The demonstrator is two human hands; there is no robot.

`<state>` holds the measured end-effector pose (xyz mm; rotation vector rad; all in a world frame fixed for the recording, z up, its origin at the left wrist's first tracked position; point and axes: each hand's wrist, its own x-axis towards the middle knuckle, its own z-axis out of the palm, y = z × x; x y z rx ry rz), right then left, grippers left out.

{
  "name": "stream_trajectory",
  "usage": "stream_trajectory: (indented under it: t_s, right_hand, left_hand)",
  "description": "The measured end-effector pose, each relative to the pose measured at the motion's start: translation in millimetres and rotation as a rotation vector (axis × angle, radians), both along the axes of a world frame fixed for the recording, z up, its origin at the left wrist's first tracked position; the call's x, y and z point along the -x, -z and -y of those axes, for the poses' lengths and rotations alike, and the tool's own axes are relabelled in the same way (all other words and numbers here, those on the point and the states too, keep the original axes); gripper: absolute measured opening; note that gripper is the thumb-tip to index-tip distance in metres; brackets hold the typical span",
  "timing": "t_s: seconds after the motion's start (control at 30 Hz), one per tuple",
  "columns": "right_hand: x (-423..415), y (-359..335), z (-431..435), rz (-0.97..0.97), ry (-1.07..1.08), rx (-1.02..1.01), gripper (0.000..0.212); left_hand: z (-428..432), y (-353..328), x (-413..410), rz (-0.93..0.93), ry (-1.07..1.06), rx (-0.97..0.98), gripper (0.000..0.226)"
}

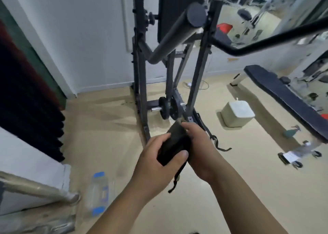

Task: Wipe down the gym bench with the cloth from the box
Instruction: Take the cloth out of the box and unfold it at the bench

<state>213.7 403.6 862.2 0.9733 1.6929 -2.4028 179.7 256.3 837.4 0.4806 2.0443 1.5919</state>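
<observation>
Both my hands meet at the lower middle of the view around a black pouch-like object (pixel 174 145) with a strap hanging below it. My left hand (pixel 156 155) grips its lower end, thumb over the front. My right hand (pixel 197 145) holds its right side, fingers at the top edge. The gym bench (pixel 284 93), long with a dark pad, runs along the right. A pale green box (pixel 237 113) with a white top stands on the floor beside it. No cloth is visible.
A grey steel exercise frame (pixel 170 56) with padded bar and a small dumbbell (pixel 164 109) stands straight ahead. A teal spray bottle (pixel 292 131) sits by the bench. A clear plastic bottle (pixel 99 193) lies on the floor at lower left near a metal rail.
</observation>
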Motion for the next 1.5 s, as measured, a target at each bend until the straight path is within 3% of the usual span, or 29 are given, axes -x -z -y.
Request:
stream_trajectory:
  t_s: [0.13,0.3,0.4,0.53,0.67,0.87,1.0,1.13,1.23,1.33,1.4,1.5]
  right_hand:
    - [-88.7,-16.6,-79.3,-0.085,0.196,0.084,0.021]
    - [-217.7,-29.3,-188.9,-0.106,0.351,0.028,0.021]
    - [-293.4,-26.7,-257.0,-0.067,0.436,-0.038,0.025]
    - [-374.4,-23.2,-339.6,0.015,0.514,-0.152,0.030]
    - [-420.5,-16.5,-420.2,0.100,0.666,-0.258,0.035]
    - [-409.4,23.8,-543.1,0.198,0.859,-0.323,0.024]
    - [-385.3,52.5,-633.9,0.225,1.059,-0.287,0.018]
    - [-364.2,59.1,-721.1,0.283,1.219,-0.189,0.039]
    - [-349.1,36.5,-773.8,0.258,1.161,-0.361,0.035]
    - [-332.5,0.4,-819.5,0.030,0.934,-0.516,0.027]
    - [-321.3,-15.2,-859.3,-0.053,0.775,-0.561,0.033]
    - [-305.4,-13.1,-929.8,-0.037,0.719,-0.639,0.045]
  left_hand:
    - [-91.3,-13.9,-61.6,-0.018,0.187,0.005,0.047]
    - [-223.2,-22.1,-153.6,0.040,0.369,-0.035,0.020]
    - [-307.5,-22.7,-214.4,0.132,0.415,-0.015,0.017]
    - [-402.6,-19.4,-273.0,0.246,0.426,0.013,0.024]
    - [-479.9,-15.2,-280.3,0.275,0.306,0.043,0.030]
    - [-592.2,-25.0,-246.5,0.327,0.234,0.005,0.033]
    - [-691.8,-35.7,-220.8,0.408,0.292,-0.055,0.035]
    - [-807.4,-50.4,-205.2,0.436,0.410,-0.047,0.039]
    - [-890.7,-59.2,-203.5,0.447,0.471,-0.050,0.038]
    - [-959.9,-62.2,-203.9,0.460,0.481,-0.035,0.036]
    - [-1007.0,-59.9,-200.2,0.495,0.450,-0.026,0.035]
    - [-1073.7,-54.8,-187.0,0.515,0.445,-0.014,0.032]
